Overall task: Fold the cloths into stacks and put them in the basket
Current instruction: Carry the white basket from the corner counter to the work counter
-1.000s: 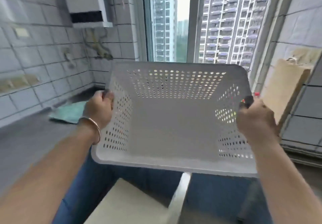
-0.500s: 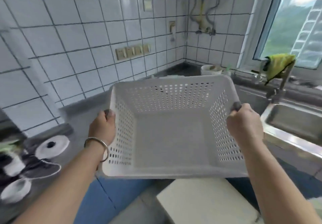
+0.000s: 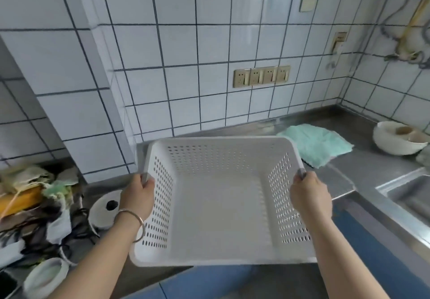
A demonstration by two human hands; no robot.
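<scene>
I hold an empty white perforated basket [image 3: 221, 210] in the air over the steel counter's front edge. My left hand [image 3: 138, 198], with a metal bangle on the wrist, grips the basket's left rim. My right hand [image 3: 310, 197] grips the right rim. A mint-green cloth [image 3: 318, 144] lies spread flat on the counter behind the basket's right corner, apart from both hands.
A white bowl [image 3: 395, 145] stands at the far right of the counter [image 3: 363, 170], a steel sink [image 3: 411, 196] in front of it. At the left lie a white lid [image 3: 102, 212], a pile of cables and rags [image 3: 35, 205] and a round container [image 3: 45, 277]. Tiled wall behind.
My view has swung left from the window to the tiled wall and counter. The basket, held in both hands throughout, has come along and now hangs lower, over the counter's edge.
</scene>
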